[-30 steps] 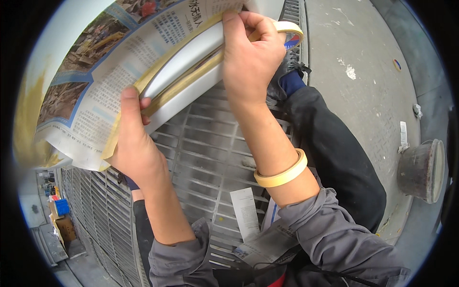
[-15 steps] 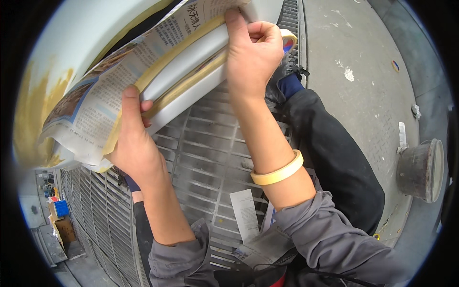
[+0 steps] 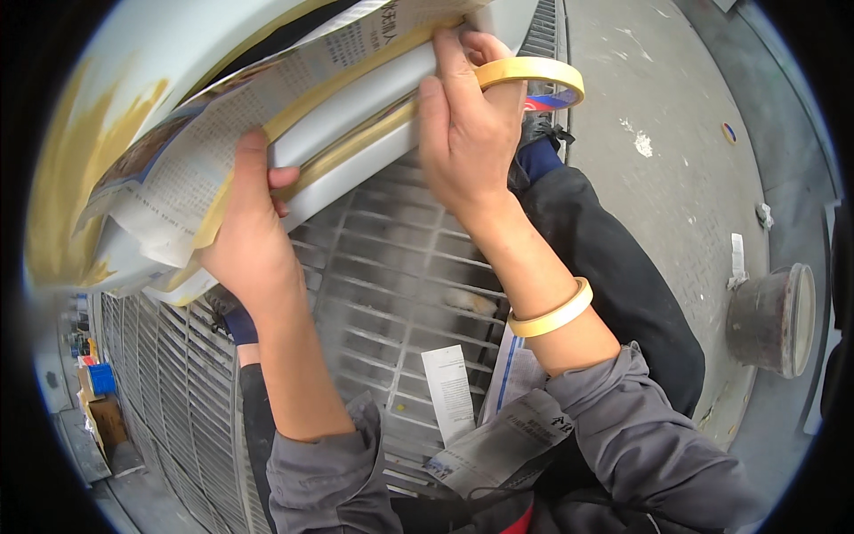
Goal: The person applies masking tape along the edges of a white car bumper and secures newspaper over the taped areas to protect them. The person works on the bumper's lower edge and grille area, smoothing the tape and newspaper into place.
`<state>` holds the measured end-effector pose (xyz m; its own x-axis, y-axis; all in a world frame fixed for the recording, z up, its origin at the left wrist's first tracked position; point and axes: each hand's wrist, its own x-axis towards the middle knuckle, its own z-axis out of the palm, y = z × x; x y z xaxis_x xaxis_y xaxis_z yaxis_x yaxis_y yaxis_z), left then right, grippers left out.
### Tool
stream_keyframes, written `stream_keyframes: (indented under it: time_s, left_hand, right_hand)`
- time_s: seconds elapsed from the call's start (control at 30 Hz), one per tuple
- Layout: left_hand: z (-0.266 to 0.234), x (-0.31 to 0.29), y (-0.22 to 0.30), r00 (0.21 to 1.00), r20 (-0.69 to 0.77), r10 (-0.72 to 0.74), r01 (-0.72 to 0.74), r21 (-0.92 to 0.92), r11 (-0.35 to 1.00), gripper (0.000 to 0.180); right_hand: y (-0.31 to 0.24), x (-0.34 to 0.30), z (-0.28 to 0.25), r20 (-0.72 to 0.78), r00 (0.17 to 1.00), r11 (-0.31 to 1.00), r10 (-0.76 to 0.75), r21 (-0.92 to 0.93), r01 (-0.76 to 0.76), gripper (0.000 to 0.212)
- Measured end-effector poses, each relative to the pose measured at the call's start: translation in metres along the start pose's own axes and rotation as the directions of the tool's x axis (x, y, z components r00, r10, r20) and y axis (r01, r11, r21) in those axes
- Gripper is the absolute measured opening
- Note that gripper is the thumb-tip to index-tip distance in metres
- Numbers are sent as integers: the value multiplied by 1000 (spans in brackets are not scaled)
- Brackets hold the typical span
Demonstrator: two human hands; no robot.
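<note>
Head view: upper frame, my left hand grips the newspaper, my right hand a tape roll; masking seems underway, next wanting firm pressing

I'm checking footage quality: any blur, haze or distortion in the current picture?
Head view: small print on the newspaper looks soft; head view: the grating looks hazy mid-picture; head view: floor edges bow near the black rim, beyond the bucket.
</note>
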<state>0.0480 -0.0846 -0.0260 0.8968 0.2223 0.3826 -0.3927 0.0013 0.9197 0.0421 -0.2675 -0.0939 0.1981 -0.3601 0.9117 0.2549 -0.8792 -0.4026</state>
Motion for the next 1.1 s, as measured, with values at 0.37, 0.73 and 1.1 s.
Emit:
stream_keyframes:
  time_s: [0.37,0.73,1.1]
  left_hand:
    - [-14,13,4,989,-54,135,-131,74,989,21]
    - [-8,14,-4,976,-113,186,-192,-52,980,24]
    - [-31,16,-3,964,-95,247,-236,113,965,27]
  right_hand:
    - [-3,7,-4,93,978,968,-185,-155,198,44]
    - [-44,2,-3,211,945,965,-251,-16,260,55]
    - [-80,-18,10,341,890,929,-304,-100,356,65]
